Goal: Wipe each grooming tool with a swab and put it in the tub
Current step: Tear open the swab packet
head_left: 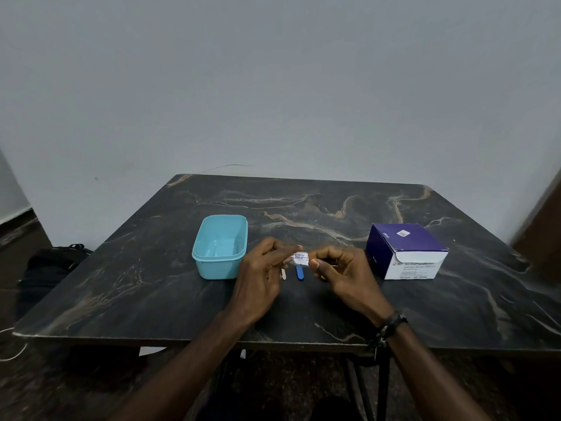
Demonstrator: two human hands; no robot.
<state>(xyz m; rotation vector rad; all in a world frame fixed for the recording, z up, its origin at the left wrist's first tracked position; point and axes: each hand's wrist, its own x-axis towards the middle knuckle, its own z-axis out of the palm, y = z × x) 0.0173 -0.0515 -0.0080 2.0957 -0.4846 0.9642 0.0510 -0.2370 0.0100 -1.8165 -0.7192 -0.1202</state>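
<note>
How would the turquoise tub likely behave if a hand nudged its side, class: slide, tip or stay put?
The turquoise tub looks like thin plastic and appears empty, so it is probably light and would slide on the smooth marbled table. Its low, wide shape suggests it is unlikely to tip. Its walls may flex slightly under a squeeze.

We see a plain room, likely in a home, not a lab. A bare grey wall (pixel 273 86) backs a dark marble-patterned surface (pixel 151 284). A black bag (pixel 48 265) lies on the floor beside it.
</note>
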